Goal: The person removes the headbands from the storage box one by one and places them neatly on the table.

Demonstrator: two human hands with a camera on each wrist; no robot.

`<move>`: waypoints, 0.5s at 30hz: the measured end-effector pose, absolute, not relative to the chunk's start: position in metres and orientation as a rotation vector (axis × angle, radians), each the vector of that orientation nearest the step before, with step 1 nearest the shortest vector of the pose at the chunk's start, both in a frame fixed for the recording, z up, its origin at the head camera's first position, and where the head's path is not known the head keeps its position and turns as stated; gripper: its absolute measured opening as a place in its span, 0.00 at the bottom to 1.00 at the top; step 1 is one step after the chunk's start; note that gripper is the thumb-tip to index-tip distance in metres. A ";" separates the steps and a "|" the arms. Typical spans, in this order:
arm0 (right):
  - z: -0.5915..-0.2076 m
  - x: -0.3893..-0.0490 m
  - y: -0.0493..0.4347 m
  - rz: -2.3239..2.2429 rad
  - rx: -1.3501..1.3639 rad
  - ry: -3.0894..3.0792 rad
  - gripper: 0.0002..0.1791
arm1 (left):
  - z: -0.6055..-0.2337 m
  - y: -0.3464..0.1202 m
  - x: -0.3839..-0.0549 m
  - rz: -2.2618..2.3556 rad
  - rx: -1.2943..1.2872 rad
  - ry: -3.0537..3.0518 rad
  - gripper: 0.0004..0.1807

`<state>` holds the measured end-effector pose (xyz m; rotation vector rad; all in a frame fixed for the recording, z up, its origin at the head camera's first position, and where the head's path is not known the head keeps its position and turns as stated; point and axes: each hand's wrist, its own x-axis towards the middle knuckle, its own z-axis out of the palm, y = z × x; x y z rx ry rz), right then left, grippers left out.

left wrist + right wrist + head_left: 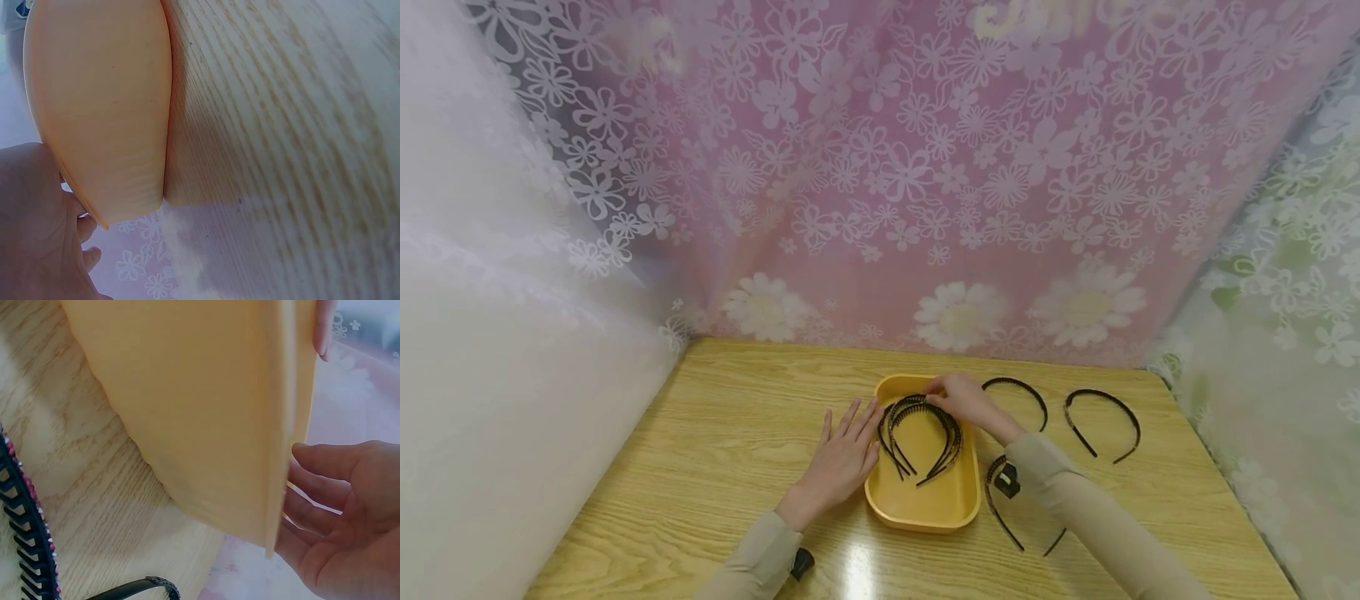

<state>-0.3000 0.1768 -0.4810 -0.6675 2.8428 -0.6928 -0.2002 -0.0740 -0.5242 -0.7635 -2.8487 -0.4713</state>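
Observation:
A yellow plastic tray (922, 512) stands on the table with several dark toothed headbands (958, 442) lying nested inside, their open ends toward the near side. My left hand (841, 458) rests along the tray's left rim, fingers straight and spread. At the far right corner, my right hand (962, 400) reaches over the rim and pinches a headband near the top of its arc. In the right wrist view the right hand's fingers (312, 506) curl past the tray wall (206, 412), which hides their tips.
To the right of the tray lie more headbands: one behind the right wrist (1037, 396), one farther right (1131, 408), and a beaded one (996, 508) partly under the right forearm. Flowered cloth (880, 208) hangs at the back and sides of the wooden table (737, 417).

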 end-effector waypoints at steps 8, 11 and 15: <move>-0.485 -0.297 0.170 -0.511 -0.679 2.832 0.12 | -0.525 -0.074 -0.200 -0.514 -0.777 -2.801 0.30; -0.485 -0.295 0.169 -0.490 -0.686 2.831 0.12 | -0.526 -0.074 -0.201 -0.517 -0.785 -2.784 0.30; -0.485 -0.293 0.169 -0.488 -0.688 2.831 0.11 | -0.524 -0.075 -0.200 -0.496 -0.787 -2.786 0.30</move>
